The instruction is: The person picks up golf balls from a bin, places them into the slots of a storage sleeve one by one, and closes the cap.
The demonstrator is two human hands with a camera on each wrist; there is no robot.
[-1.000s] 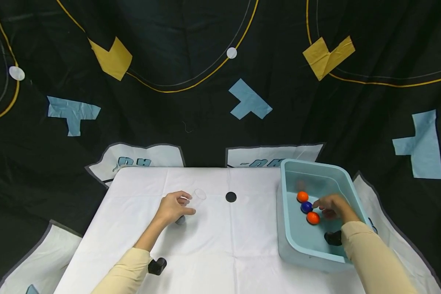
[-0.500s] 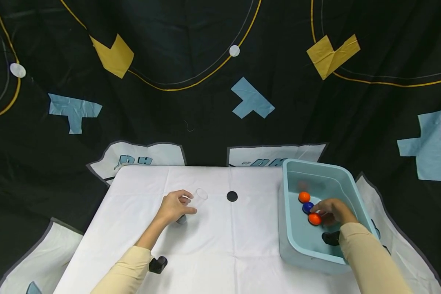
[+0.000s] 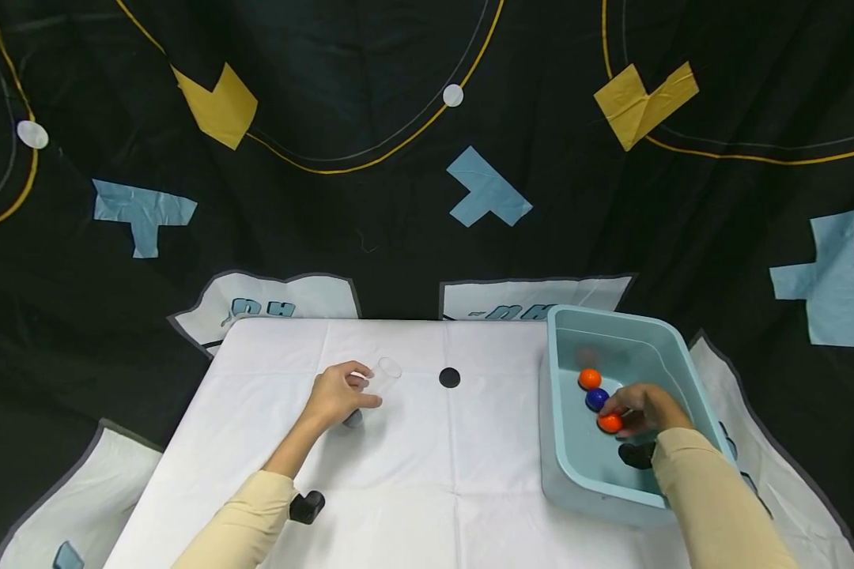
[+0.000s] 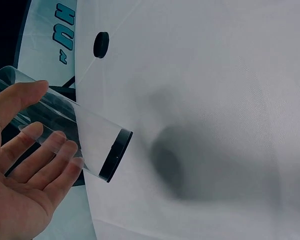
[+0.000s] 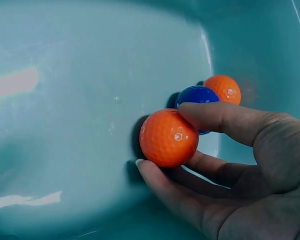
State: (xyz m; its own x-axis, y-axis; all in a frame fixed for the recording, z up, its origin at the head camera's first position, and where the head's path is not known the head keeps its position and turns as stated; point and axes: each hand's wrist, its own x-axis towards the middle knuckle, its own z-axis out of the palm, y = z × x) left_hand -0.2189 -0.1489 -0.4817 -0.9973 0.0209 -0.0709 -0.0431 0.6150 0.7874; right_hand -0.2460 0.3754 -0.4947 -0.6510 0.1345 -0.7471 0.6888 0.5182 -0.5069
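Note:
My left hand [image 3: 338,395] holds a clear tube [image 4: 97,132] above the white table. The tube is tilted, and a black cap [image 4: 116,155] covers its lower end; its other end, with a round rim, leans away from me. My right hand [image 3: 646,407] is down inside the light blue bin [image 3: 612,498]. There its thumb and fingers pinch an orange golf ball [image 5: 167,139] on the bin floor. Just beyond lie a blue golf ball [image 5: 195,95] and a second orange golf ball [image 5: 224,90], close together in a row.
A black disc-shaped lid [image 3: 449,378] lies flat on the white tablecloth [image 3: 398,490], between the tube and the bin. The bin's raised walls surround my right hand. A black curtain [image 3: 370,229] hangs behind the table.
My right hand has shifted from beside the blue ball toward me, onto the nearest orange ball, and its fingers have closed around it. The left hand stays nearly still with the tube.

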